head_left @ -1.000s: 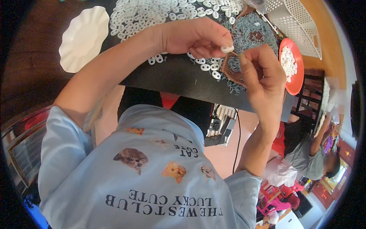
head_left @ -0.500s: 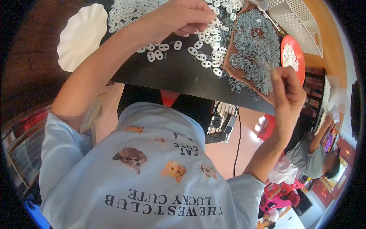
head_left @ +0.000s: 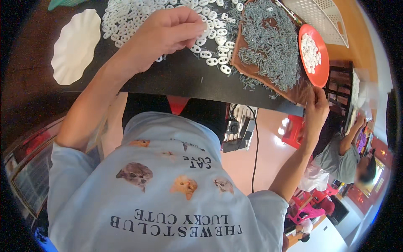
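My left hand (head_left: pixel 178 30) is over the near edge of a spread of white oval pieces with two holes (head_left: pixel 134 19). Its thumb and fingers are pinched together, with a small pale bit at the tips too small to name. Past the table's front edge, beside the near corner of a brown sheet (head_left: pixel 268 80), my right hand (head_left: pixel 317 105) is closed in a pinch; what it holds, if anything, does not show. A heap of small grey pins (head_left: pixel 273 46) lies on the sheet, some spilled around it.
A red plate (head_left: pixel 320 75) of small white pieces (head_left: pixel 310 53) stands right of the pins, near a white perforated basket (head_left: pixel 325 19). At left lies a white wavy-edged dish (head_left: pixel 75 46). A cable (head_left: pixel 256 155) hangs below the table; another person (head_left: pixel 342 157) is at far right.
My left hand has drawn left and nearer, away from the pin heap. My right hand has moved slightly right and nearer, off the brown sheet. The whole view has shifted a little.
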